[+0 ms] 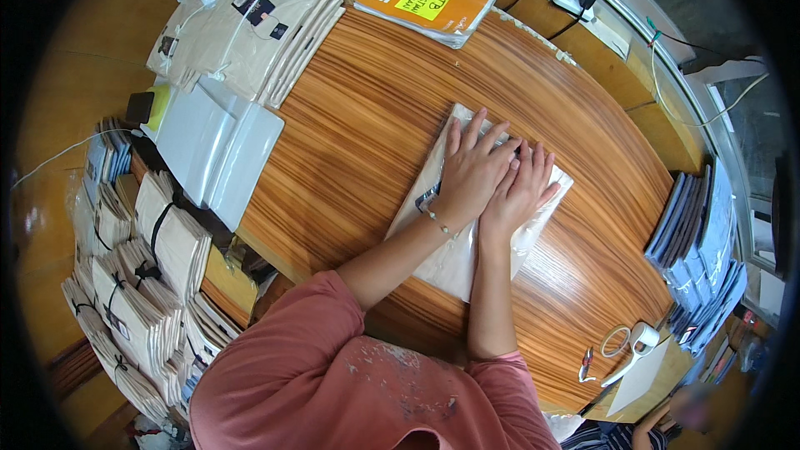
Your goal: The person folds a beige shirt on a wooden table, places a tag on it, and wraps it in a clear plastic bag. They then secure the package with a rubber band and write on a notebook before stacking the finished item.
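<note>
A folded cream garment in a clear plastic bag (pixel 442 262) lies flat and slanted on the wood-grain table (pixel 333 133) in front of me. My left hand (pixel 477 168) rests palm down on its upper part, fingers stretched and spread, with a beaded bracelet at the wrist. Close against it, my right hand (pixel 518 193) also lies flat on the bag, and the two hands touch at the thumbs and fingertips. A dark tag shows through the plastic beside my left wrist. Neither hand grips anything.
Stacked cream garments (pixel 242 42) and clear plastic bags (pixel 221 154) sit at left; tied bundles (pixel 137 300) lie lower. An orange notebook (pixel 417 4) is at the far edge. Bagged blue garments (pixel 696 237), a tape roll (pixel 604 342) and thread snips (pixel 587 362) are at right, near another person (pixel 650 433).
</note>
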A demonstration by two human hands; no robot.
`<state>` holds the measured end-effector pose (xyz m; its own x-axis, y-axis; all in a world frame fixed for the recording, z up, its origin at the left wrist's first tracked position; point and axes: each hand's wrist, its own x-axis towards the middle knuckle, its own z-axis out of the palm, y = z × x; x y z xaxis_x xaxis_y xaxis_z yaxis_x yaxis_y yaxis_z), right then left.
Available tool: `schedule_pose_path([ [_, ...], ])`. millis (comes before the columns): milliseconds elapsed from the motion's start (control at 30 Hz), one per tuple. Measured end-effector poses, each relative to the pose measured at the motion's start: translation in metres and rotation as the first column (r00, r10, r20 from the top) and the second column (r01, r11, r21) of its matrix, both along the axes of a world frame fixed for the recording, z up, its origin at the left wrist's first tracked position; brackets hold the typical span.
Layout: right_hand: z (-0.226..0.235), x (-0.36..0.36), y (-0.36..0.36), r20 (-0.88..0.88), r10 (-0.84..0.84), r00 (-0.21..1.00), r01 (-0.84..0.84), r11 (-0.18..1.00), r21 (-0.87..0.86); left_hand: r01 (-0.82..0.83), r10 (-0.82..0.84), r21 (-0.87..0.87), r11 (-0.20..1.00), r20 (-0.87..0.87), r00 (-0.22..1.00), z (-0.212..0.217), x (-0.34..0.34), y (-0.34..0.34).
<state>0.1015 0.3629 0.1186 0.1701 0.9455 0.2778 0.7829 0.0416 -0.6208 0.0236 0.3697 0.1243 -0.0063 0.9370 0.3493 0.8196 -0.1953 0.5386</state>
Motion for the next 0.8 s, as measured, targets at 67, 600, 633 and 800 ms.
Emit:
schedule_pose_path([
  [67,0.0,0.0,0.0,0.004,-0.003,1.0,0.002,1.0,0.004,-0.003,0.003,0.024,1.0,0.004,1.0,0.0,0.0,0.0],
  [600,-0.011,0.002,0.001,-0.019,0.017,1.0,-0.018,0.998,-0.053,0.016,-0.016,-0.08,0.997,0.004,1.0,-0.001,-0.002,-0.001],
  [633,-0.011,0.004,0.002,-0.002,0.027,1.0,-0.027,0.998,-0.052,0.05,-0.042,-0.089,0.995,0.082,0.996,-0.001,-0.004,0.0],
  [800,0.007,0.035,0.006,0.061,0.222,0.973,-0.225,0.973,0.046,0.136,-0.129,-0.084,0.987,0.08,0.988,-0.008,-0.036,-0.002],
])
